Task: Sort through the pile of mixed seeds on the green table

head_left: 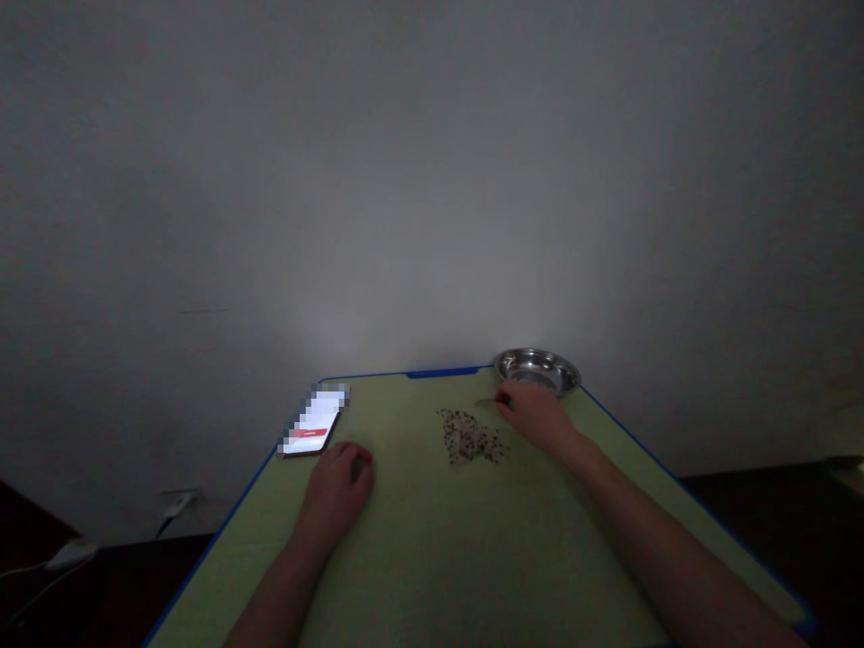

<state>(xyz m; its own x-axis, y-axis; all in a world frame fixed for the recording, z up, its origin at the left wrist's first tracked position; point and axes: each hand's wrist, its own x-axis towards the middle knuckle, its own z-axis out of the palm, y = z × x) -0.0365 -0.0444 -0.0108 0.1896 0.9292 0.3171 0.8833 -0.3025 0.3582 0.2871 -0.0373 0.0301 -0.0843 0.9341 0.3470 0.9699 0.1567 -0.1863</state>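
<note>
A patch of small mixed grains [469, 438], dark ones among pale ones, is spread on the green tabletop [411, 540]. My right hand [533, 414] is just beyond the patch on the right, in front of the steel bowl [533, 358] and hiding part of its near side. Its fingers pinch a thin, slim tool [484, 401] that points left over the table; the dim light hides its exact kind. My left hand [341, 477] rests on the table left of the grains, fingers curled in, with nothing visible in them.
A phone [314, 423] with a lit screen lies at the table's left edge, just past my left hand. A grey wall [432, 198] stands behind the table. Low on the left are a plug [179, 506] and a white power strip [71, 553] with cables.
</note>
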